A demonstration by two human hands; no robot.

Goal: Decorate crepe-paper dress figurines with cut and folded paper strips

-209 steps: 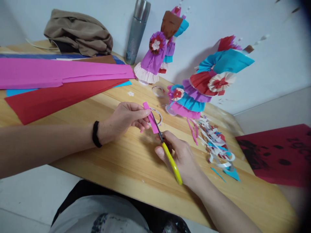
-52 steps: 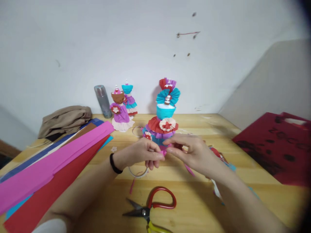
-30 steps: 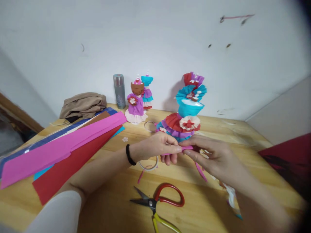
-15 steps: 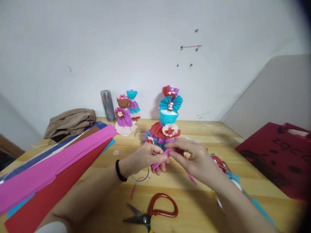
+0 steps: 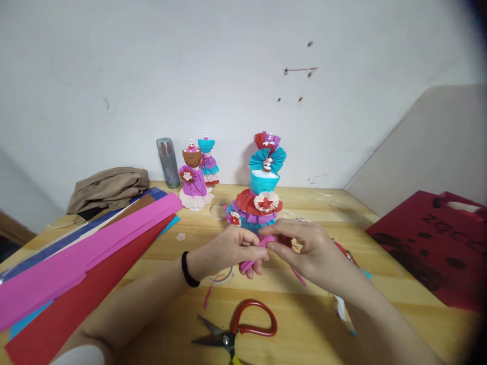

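A small pink crepe paper strip (image 5: 254, 256) is pinched between both hands above the wooden table (image 5: 289, 304). My left hand (image 5: 224, 249), with a black band on the wrist, grips its lower part. My right hand (image 5: 304, 248) pinches its upper end with thumb and forefinger. Just behind my hands stands a tall paper dress figure (image 5: 262, 195) in turquoise, red and purple. Scissors (image 5: 238, 332) with red and yellow handles lie open on the table in front of my hands.
Long pink, red and blue paper sheets (image 5: 83, 248) lie at left. Two smaller paper dress figures (image 5: 196, 175), a metal flask (image 5: 167, 162) and a beige cloth (image 5: 108, 185) stand by the wall. A tape roll (image 5: 220, 276) lies under my left hand. A red bag (image 5: 433, 243) sits at right.
Seven seconds ago my right hand cut the pink strip with the scissors; they now lie on the table. Both hands now work the strip, which has tilted slightly in the last second.
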